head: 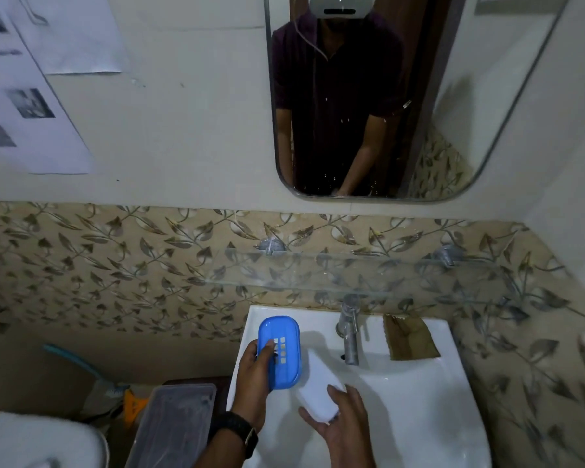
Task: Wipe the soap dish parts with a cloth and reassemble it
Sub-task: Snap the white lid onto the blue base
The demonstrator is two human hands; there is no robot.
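A blue plastic soap dish part (282, 349) with a block of square drain holes is held tilted over the sink's left rim. My left hand (254, 383) grips its near left edge, thumb on the perforated face. A white oval soap dish part (320, 388) lies in my right hand (347, 430), held from below over the basin, just right of the blue part. The two parts are close but apart. No cloth is visible.
White sink (419, 400) with a chrome tap (350, 336) at the back. A brown packet (411, 337) lies on the sink's back right. Glass shelf (368, 275) above, mirror (402, 96) higher. A clear plastic box (173, 423) and white fixture (31, 440) stand at the lower left.
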